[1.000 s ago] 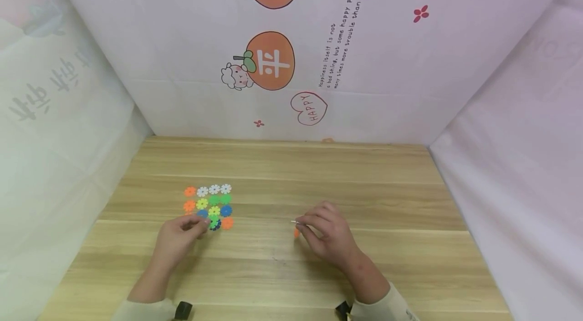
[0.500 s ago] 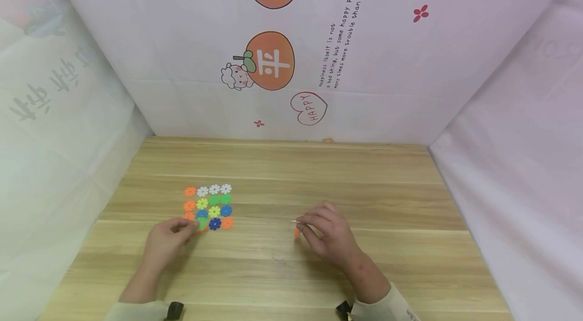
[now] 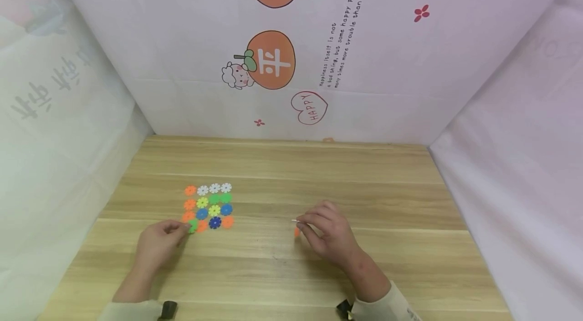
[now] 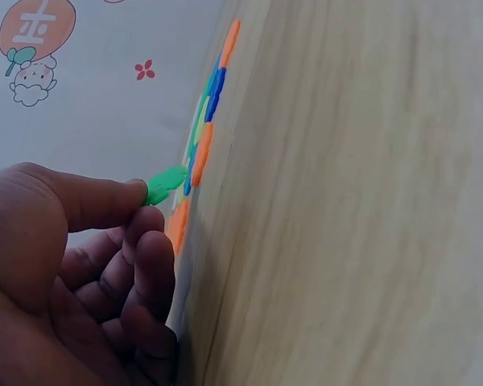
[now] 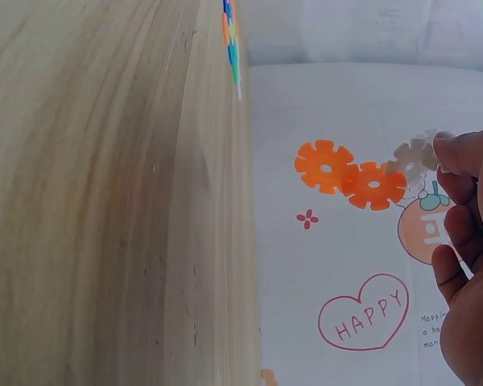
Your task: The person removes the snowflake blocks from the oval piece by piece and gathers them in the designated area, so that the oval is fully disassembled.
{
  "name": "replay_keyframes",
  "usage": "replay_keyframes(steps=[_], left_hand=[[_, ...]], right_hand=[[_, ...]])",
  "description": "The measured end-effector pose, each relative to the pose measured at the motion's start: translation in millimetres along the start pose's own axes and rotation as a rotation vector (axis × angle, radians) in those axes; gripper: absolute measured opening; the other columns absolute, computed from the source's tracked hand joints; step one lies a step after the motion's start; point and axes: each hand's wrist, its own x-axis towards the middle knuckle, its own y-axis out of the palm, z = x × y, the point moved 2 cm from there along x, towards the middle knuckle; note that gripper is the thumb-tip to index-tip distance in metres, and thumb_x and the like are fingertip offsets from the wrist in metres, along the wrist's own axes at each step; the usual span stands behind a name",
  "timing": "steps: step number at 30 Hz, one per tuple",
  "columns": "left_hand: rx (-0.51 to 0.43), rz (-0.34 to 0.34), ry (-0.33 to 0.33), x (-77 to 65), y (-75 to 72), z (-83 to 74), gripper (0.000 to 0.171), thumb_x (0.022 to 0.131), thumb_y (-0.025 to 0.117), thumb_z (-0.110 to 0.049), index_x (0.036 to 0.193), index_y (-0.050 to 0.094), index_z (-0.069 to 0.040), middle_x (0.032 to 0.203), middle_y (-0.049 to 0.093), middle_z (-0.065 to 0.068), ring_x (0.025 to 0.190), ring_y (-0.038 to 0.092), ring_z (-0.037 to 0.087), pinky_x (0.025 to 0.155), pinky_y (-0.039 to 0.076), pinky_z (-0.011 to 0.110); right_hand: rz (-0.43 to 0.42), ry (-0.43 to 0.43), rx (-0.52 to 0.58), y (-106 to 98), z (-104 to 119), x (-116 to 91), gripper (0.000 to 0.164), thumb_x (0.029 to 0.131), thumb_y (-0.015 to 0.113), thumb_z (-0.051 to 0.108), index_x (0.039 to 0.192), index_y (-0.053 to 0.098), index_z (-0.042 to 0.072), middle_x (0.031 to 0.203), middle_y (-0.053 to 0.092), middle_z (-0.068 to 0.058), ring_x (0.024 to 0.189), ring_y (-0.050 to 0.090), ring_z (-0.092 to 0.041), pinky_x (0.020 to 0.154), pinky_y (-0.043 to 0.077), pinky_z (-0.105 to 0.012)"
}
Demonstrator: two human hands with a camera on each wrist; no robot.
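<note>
My left hand (image 3: pixel 157 245) pinches a green notched plastic disc (image 4: pixel 167 185), flower-shaped like a snowflake building disc, between thumb and forefinger. It is at the near-left corner of rows of similar flat discs (image 3: pixel 214 210) on the table, in orange, white, yellow, green and blue. My right hand (image 3: pixel 329 235), to the right and above the table, pinches a short chain of linked discs. In the right wrist view a whitish disc (image 5: pixel 412 159) lies at the fingertips, and orange discs (image 5: pixel 374 185) hang off it. Part of the whitish end is hidden by the thumb.
The wooden table (image 3: pixel 273 169) meets a printed white cloth backdrop (image 3: pixel 373 108) at its far edge. White cloth walls (image 3: pixel 510 159) stand at its left and right sides.
My left hand has moved left along the nearest row with the green disc, from over the dark blue disc to the left corner, uncovering an orange disc. The right hand stays still.
</note>
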Motion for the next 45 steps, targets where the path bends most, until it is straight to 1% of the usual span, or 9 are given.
replay_keyframes(steps=[5, 9, 16, 19, 22, 25, 28, 40, 45], left_hand=[[0.041, 0.023, 0.016, 1.0, -4.7, 5.3, 0.05, 0.1, 0.066, -0.048, 0.111, 0.075, -0.001, 0.089, 0.076, 0.002, 0.087, 0.068, 0.023, 0.069, 0.052, 0.035], [0.056, 0.035, 0.014, 1.1, -6.6, 7.3, 0.048, 0.1, 0.067, -0.045, 0.111, 0.075, 0.0, 0.085, 0.075, 0.0, 0.083, 0.067, 0.021, 0.067, 0.05, 0.034], [0.087, 0.05, -0.021, 3.6, -9.2, 8.6, 0.047, 0.098, 0.068, -0.046, 0.109, 0.077, -0.001, 0.082, 0.074, -0.002, 0.08, 0.065, 0.02, 0.066, 0.049, 0.035], [0.113, 0.047, -0.025, 5.8, -9.8, 9.2, 0.046, 0.097, 0.07, -0.048, 0.106, 0.077, -0.003, 0.084, 0.075, 0.0, 0.082, 0.066, 0.022, 0.068, 0.049, 0.036], [0.134, 0.036, -0.018, 7.8, -10.4, 9.5, 0.045, 0.096, 0.07, -0.047, 0.103, 0.077, -0.003, 0.091, 0.076, 0.006, 0.086, 0.068, 0.026, 0.069, 0.051, 0.038], [0.145, 0.027, -0.01, 8.8, -11.3, 8.6, 0.045, 0.096, 0.071, -0.047, 0.101, 0.077, -0.003, 0.099, 0.076, 0.012, 0.089, 0.068, 0.029, 0.068, 0.051, 0.039], [0.142, 0.027, -0.012, 9.3, -11.7, 7.7, 0.046, 0.095, 0.071, -0.048, 0.101, 0.077, -0.003, 0.102, 0.076, 0.015, 0.089, 0.068, 0.029, 0.067, 0.05, 0.038], [0.159, 0.005, -0.011, 8.9, -10.1, 9.1, 0.044, 0.096, 0.07, -0.047, 0.101, 0.078, -0.004, 0.101, 0.076, 0.014, 0.08, 0.064, 0.023, 0.062, 0.046, 0.032], [0.154, -0.006, -0.009, 8.7, -10.4, 8.2, 0.043, 0.095, 0.071, -0.047, 0.098, 0.077, -0.004, 0.099, 0.076, 0.013, 0.079, 0.063, 0.022, 0.062, 0.046, 0.032]], right_hand=[[-0.003, -0.01, 0.0, 0.5, -0.8, 0.5, 0.005, 0.089, 0.08, 0.008, 0.094, 0.08, 0.009, 0.091, 0.075, 0.002, 0.08, 0.063, -0.016, 0.078, 0.046, -0.029], [-0.006, -0.015, 0.005, 0.8, -1.2, 0.7, 0.004, 0.089, 0.08, 0.009, 0.094, 0.08, 0.008, 0.09, 0.075, 0.002, 0.08, 0.062, -0.016, 0.078, 0.046, -0.028], [-0.016, -0.017, 0.007, 1.1, -0.5, 0.0, 0.003, 0.092, 0.078, 0.011, 0.095, 0.08, 0.009, 0.09, 0.075, 0.002, 0.08, 0.063, -0.016, 0.076, 0.046, -0.029], [-0.016, -0.014, 0.007, 0.7, -0.3, -0.1, 0.004, 0.094, 0.077, 0.012, 0.095, 0.08, 0.009, 0.091, 0.075, 0.002, 0.08, 0.063, -0.016, 0.075, 0.047, -0.03], [-0.015, -0.014, 0.008, 0.4, -0.5, -0.2, 0.004, 0.094, 0.077, 0.012, 0.095, 0.08, 0.009, 0.091, 0.075, 0.002, 0.08, 0.063, -0.016, 0.074, 0.047, -0.03], [-0.012, -0.014, 0.007, 0.3, -0.7, -0.1, 0.004, 0.093, 0.078, 0.012, 0.095, 0.08, 0.01, 0.091, 0.075, 0.002, 0.08, 0.063, -0.016, 0.074, 0.047, -0.03], [-0.01, -0.018, 0.004, 0.3, -0.8, -0.1, 0.004, 0.091, 0.079, 0.01, 0.095, 0.08, 0.01, 0.091, 0.075, 0.002, 0.08, 0.062, -0.016, 0.074, 0.047, -0.029], [-0.014, -0.018, -0.001, 0.3, -1.1, -0.4, 0.004, 0.093, 0.077, 0.011, 0.095, 0.08, 0.009, 0.09, 0.075, 0.002, 0.08, 0.063, -0.016, 0.074, 0.048, -0.031], [-0.016, -0.015, -0.001, 0.4, -1.3, -1.3, 0.004, 0.092, 0.078, 0.011, 0.095, 0.08, 0.01, 0.091, 0.074, 0.003, 0.08, 0.063, -0.016, 0.074, 0.048, -0.031]])
